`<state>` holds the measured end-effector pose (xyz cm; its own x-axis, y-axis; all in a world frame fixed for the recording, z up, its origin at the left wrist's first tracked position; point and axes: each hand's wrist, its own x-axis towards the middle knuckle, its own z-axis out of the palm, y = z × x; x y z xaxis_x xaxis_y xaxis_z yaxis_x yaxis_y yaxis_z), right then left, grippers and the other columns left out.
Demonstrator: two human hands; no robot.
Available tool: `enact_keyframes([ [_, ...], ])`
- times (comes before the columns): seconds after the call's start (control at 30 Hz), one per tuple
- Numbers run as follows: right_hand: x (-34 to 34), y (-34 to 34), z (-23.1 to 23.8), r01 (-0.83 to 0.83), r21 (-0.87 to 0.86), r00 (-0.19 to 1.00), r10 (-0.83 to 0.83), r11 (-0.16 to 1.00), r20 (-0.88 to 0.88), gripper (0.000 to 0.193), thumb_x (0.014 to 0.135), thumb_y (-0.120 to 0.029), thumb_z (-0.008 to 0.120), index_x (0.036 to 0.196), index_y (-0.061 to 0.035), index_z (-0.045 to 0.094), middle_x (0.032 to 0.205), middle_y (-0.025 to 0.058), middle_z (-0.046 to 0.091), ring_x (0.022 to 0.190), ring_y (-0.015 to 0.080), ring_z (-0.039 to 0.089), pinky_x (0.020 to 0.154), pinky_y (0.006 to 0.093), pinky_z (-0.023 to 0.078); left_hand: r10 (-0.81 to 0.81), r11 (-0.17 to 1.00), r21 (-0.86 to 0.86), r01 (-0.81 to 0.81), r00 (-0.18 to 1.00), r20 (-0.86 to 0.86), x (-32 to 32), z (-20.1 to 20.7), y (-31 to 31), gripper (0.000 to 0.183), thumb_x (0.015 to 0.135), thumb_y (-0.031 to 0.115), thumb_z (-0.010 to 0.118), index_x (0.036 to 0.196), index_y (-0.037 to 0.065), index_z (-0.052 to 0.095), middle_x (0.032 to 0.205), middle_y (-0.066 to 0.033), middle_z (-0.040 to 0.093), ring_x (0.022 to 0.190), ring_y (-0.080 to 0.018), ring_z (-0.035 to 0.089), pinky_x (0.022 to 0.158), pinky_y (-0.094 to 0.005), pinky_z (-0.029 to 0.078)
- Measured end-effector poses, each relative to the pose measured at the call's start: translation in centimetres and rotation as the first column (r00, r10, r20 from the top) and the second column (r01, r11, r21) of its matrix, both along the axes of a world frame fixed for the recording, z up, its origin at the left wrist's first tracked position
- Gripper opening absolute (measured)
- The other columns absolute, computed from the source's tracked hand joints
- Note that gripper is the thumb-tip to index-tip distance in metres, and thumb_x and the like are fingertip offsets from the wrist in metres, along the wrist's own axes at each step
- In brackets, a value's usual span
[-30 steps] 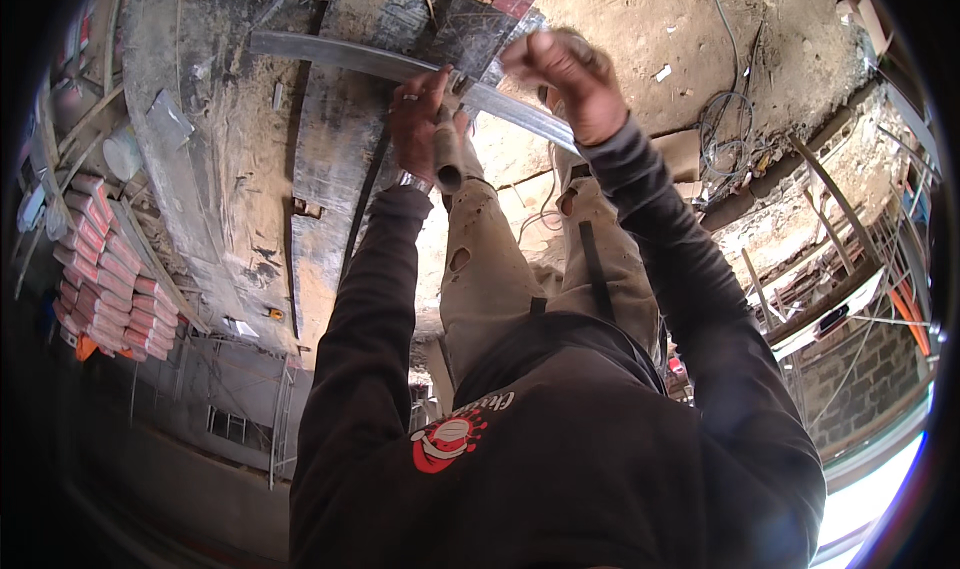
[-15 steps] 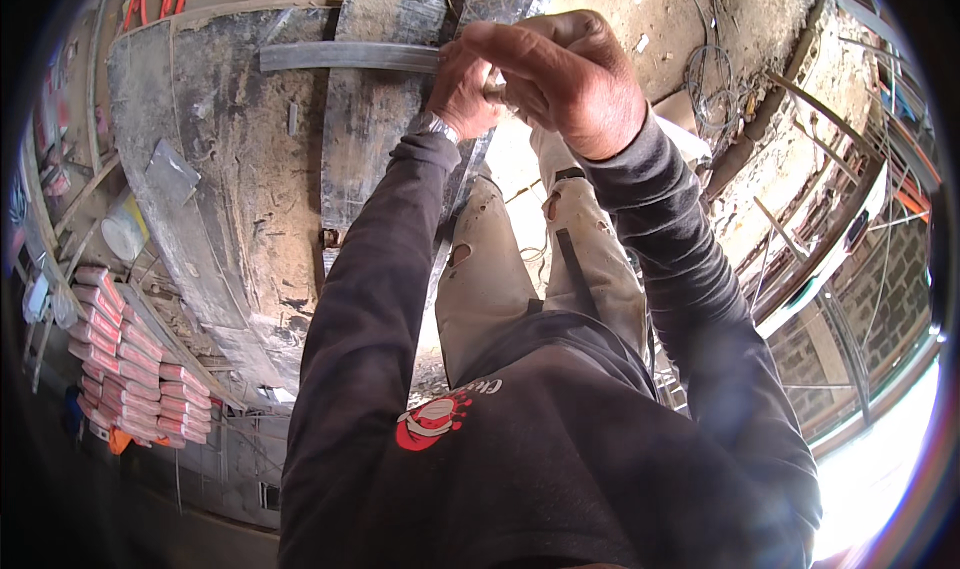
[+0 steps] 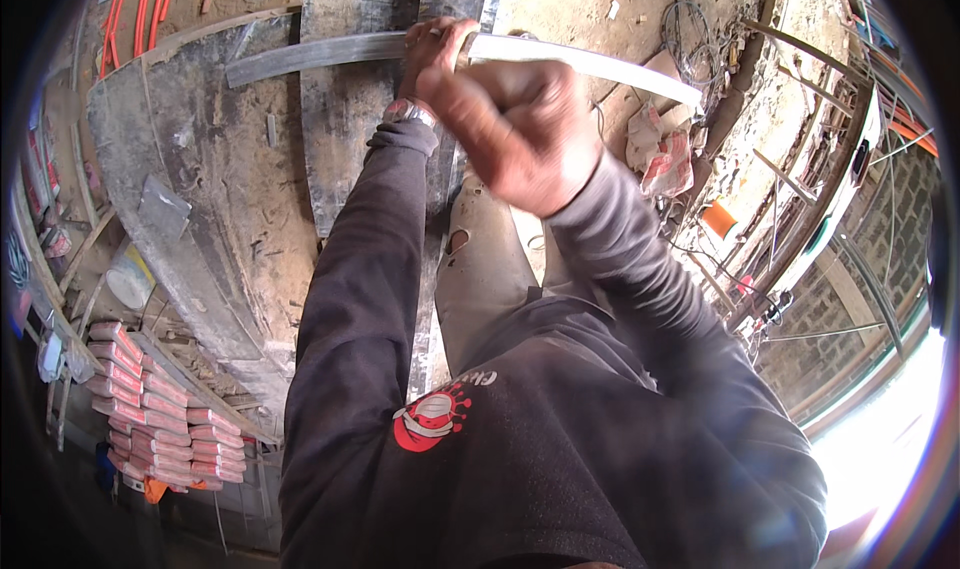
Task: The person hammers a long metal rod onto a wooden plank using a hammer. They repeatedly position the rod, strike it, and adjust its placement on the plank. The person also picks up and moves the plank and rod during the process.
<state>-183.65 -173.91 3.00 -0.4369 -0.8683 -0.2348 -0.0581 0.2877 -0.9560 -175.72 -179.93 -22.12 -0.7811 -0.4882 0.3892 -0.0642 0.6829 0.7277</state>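
Observation:
A long grey metal bar, curved by the lens, runs crosswise in front of me, its right part bright in the light. My left hand is closed round the middle of it, above dark, worn boards. Nearer to me, my right hand is curled tight beside the left hand and partly covers the bar. Motion smears its fingers, and whatever they hold, if anything, is hidden.
A large stained panel lies to the left, with a flat grey piece on it. Stacked red-and-white bags stand at lower left, near a white bucket. Coiled wire and a torn bag lie right.
My right hand has come down and left, nearer to my body, and my left hand has shifted slightly left. The bar's right part now shows, where the right hand and arm were before.

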Motion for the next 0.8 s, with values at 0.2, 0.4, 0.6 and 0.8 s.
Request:
enact_keyframes([
  [0.2,7.9,5.8,-1.0,-0.250,-0.085,0.894,0.197,0.964,-0.402,0.023,0.080,-0.016,0.066,0.062,-0.0091,0.055,0.055,0.0065,0.050,0.047,0.0236,0.050,0.049,0.0390,0.040,-0.124,0.992,0.003,0.125,0.991,-0.050,1.7,0.4,1.0,0.057,0.066,0.016,0.076,0.117,0.014,0.051,0.107,-0.0126,0.057,0.106,-0.0327,0.056,0.097,-0.0535,0.036],
  [0.4,6.8,11.7,-3.7,-0.333,-0.177,0.943,0.322,0.926,-0.089,0.020,0.071,-0.015,0.074,0.066,-0.0083,0.056,0.065,0.0057,0.054,0.060,0.0260,0.054,0.061,0.0343,0.041,0.034,0.998,0.051,-0.029,0.994,-0.108,2.9,1.3,2.8,0.046,0.073,0.003,0.066,0.115,0.004,0.049,0.111,-0.0194,0.056,0.104,-0.0383,0.058,0.092,-0.0495,0.045],
  [0.6,1.4,11.9,-3.2,-0.106,-0.119,0.992,0.112,0.987,0.050,0.024,0.075,-0.016,0.074,0.090,-0.0014,0.063,0.087,0.0117,0.063,0.083,0.0276,0.059,0.079,0.0369,0.043,0.066,0.995,0.076,-0.066,0.998,0.003,3.2,3.1,2.1,0.054,0.074,0.005,0.066,0.124,0.003,0.045,0.116,-0.0213,0.054,0.106,-0.0387,0.055,0.092,-0.0466,0.045],
  [0.8,-7.5,10.2,-16.4,0.065,0.652,0.644,0.467,0.756,-0.606,0.066,0.070,-0.032,0.077,0.130,-0.0186,0.053,0.131,0.0085,0.050,0.126,0.0275,0.042,0.106,0.0497,0.027,0.164,0.960,0.223,-0.172,0.985,0.056,3.3,2.9,1.5,0.057,0.072,0.002,0.065,0.125,0.004,0.045,0.114,-0.0191,0.054,0.103,-0.0355,0.055,0.090,-0.0431,0.045],
])
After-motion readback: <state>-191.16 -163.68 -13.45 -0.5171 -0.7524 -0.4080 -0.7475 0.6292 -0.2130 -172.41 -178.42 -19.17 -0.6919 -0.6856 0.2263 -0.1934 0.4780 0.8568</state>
